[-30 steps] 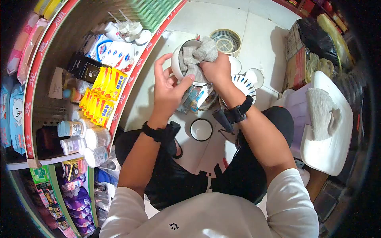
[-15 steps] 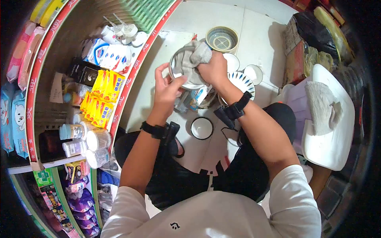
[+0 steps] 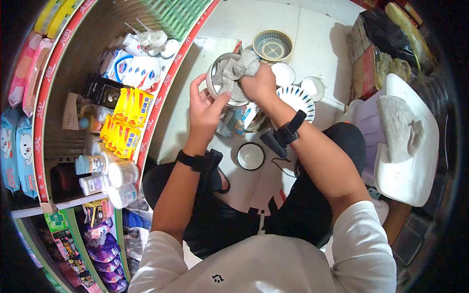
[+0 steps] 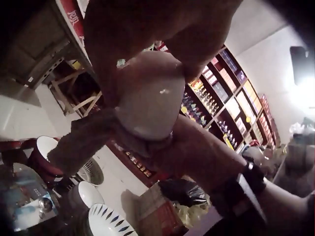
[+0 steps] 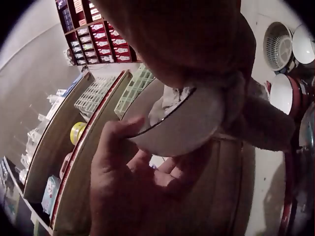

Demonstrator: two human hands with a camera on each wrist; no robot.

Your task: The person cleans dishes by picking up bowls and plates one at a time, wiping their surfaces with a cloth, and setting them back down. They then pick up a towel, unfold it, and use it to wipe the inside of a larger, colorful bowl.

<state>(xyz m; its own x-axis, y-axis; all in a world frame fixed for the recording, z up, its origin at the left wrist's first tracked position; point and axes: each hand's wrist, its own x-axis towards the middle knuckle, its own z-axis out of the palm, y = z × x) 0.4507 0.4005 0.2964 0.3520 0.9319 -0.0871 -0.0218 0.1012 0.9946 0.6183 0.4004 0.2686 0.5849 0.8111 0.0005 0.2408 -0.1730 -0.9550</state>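
Observation:
A white bowl with a dark rim (image 5: 182,130) is held up between both hands, tilted. The left hand (image 3: 204,110) grips it from the left, thumb at the rim and fingers beneath, as the right wrist view shows. Bunched grey cloth (image 3: 229,73) lies inside the bowl and spills over its far edge. The right hand (image 3: 259,85) grips the cloth at the bowl's right side; its fingertips are hidden by the cloth. In the left wrist view the bowl's pale outside (image 4: 150,98) faces the camera, and cloth (image 4: 81,142) hangs to its left.
Below the hands stands another dark-rimmed bowl (image 3: 250,156). A patterned plate (image 3: 297,103), white bowls (image 3: 312,88) and a round basket (image 3: 272,46) sit on the right. Shelves with yellow packets (image 3: 133,105) line the left; a white tub (image 3: 405,180) with a grey cloth (image 3: 393,129) is at right.
The bowl has tilted and shifted slightly left and down with both hands. The right hand and cloth have moved a little over the rim; both grips persist.

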